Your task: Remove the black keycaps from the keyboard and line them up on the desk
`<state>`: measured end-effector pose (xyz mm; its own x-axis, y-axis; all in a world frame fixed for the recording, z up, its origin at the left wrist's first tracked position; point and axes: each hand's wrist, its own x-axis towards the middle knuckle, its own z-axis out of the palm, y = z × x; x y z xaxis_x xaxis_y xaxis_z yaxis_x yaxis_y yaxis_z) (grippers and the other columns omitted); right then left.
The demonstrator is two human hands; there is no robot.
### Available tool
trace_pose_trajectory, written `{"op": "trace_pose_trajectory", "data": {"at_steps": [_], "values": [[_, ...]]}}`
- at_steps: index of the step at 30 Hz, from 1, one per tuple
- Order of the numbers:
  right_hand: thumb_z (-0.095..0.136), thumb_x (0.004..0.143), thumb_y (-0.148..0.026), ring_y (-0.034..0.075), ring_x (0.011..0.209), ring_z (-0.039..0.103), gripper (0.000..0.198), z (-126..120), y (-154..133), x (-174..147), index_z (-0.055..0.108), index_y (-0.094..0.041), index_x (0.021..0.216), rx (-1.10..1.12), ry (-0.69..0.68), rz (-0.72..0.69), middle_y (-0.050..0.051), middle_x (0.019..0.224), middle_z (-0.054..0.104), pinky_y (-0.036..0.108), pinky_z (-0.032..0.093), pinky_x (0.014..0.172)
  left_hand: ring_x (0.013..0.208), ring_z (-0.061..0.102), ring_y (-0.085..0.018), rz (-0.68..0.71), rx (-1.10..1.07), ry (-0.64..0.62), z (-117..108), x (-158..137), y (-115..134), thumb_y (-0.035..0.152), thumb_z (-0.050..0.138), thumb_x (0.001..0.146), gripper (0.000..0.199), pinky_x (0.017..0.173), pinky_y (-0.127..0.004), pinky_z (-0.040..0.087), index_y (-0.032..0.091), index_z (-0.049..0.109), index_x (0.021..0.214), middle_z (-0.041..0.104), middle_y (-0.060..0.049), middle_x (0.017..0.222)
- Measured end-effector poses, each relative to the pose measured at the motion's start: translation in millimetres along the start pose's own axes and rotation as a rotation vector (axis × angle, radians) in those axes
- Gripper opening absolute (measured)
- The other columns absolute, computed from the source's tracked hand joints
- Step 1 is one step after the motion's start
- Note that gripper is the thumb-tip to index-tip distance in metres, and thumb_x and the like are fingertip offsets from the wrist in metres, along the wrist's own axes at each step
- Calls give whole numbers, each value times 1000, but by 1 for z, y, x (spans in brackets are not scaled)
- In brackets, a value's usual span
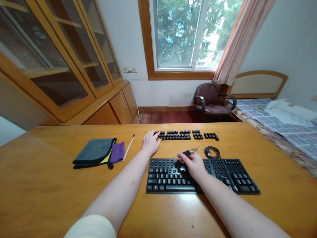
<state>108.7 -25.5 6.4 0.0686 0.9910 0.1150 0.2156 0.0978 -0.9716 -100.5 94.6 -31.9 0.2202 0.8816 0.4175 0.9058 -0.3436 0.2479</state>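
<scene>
My left hand (150, 143) rests at the left end of the rows of loose black keycaps (177, 137), its thumb and fingers apart and the fingertips touching the caps. In my right hand (195, 165) is a keycap puller (187, 153) with a black handle, its thin wire prongs pointing up and to the right. This hand is closed around the handle, above the black keyboard (170, 188). The keyboard's upper rows show bare switch posts; keycaps still sit on the lower rows and the right block. My right hand and forearm hide part of its middle.
A coiled black cable (212, 152) lies behind the keyboard. To the left are a folded grey cloth (95, 150), a purple cloth (117, 152) and a white brush (128, 148). Beyond the wooden table (49, 191) stand a chair (209, 99), a bed and a glass-fronted cabinet.
</scene>
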Motion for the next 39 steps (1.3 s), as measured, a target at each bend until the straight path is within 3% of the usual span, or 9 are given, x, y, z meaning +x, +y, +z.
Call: {"op": "trace_pose_trajectory", "data": {"at_steps": [12,21,39], "values": [[60,73,-51,20,63,62,39,-1,5,0,70,-14,67,-13,-28,3,7,65,66,29,50,61,120,42,-28,22,38,-13,4,-1,-2,37,55,80,39,103,-44,32,24,58,117,49,-10,129],[60,74,-51,20,64,63,38,-1,4,1,69,-15,64,-35,-19,-16,7,64,67,29,49,63,119,43,-25,88,-36,0,-3,-4,2,31,54,80,26,105,-44,30,27,65,103,51,-5,128],[58,76,-49,20,66,63,36,-3,5,0,69,-16,65,-76,-36,-31,6,64,66,29,49,64,117,45,-24,67,-60,-74,-5,-4,3,30,54,80,25,102,-42,35,26,66,102,52,-5,127]]}}
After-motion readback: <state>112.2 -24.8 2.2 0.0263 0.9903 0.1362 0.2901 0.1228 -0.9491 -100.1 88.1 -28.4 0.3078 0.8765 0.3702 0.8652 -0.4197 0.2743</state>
